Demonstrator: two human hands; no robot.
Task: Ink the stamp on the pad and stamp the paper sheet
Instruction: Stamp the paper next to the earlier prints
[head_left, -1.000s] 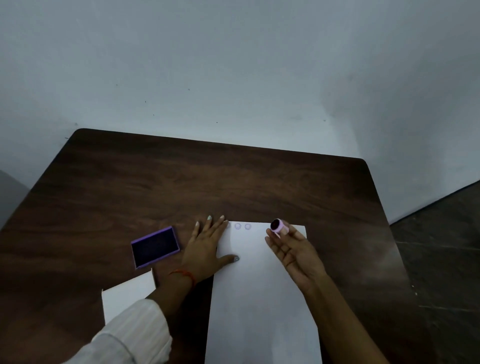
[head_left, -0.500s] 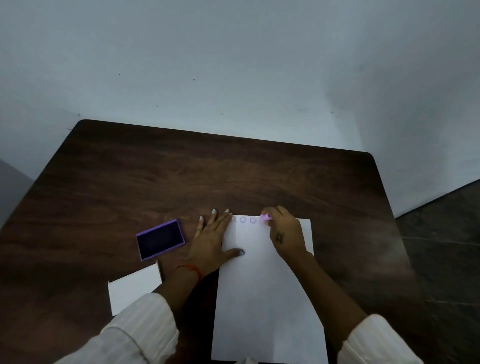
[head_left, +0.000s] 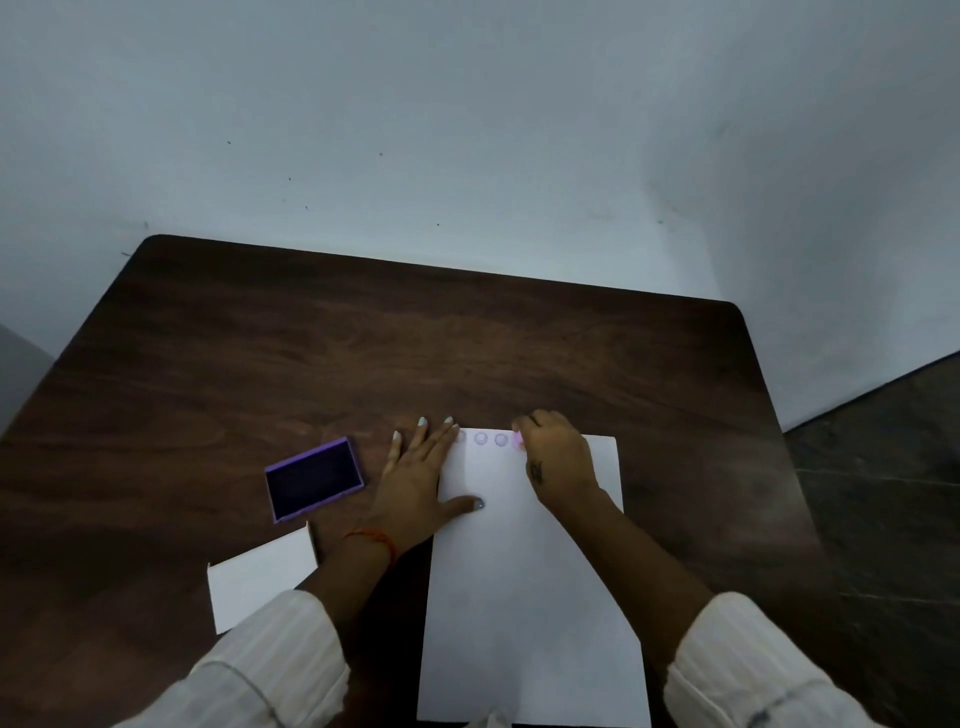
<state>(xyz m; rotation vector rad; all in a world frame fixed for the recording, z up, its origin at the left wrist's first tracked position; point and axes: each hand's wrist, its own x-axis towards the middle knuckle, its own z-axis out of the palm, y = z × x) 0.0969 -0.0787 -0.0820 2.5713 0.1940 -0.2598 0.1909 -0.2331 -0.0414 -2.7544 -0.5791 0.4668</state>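
My right hand (head_left: 558, 460) grips the stamp (head_left: 517, 439), pressing it onto the paper sheet (head_left: 524, 597); my flat, open left hand (head_left: 422, 480) steadies it. Next: lift straight.

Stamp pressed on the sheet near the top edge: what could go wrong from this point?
1. The stamp sits right beside the last ring mark; the new print may overlap it.
2. The right hand hides most of the stamp, so a tilt could pass unnoticed and print unevenly.
3. The left hand pins only the left edge of the paper sheet; lifting the stamp might drag the free right side and smudge.
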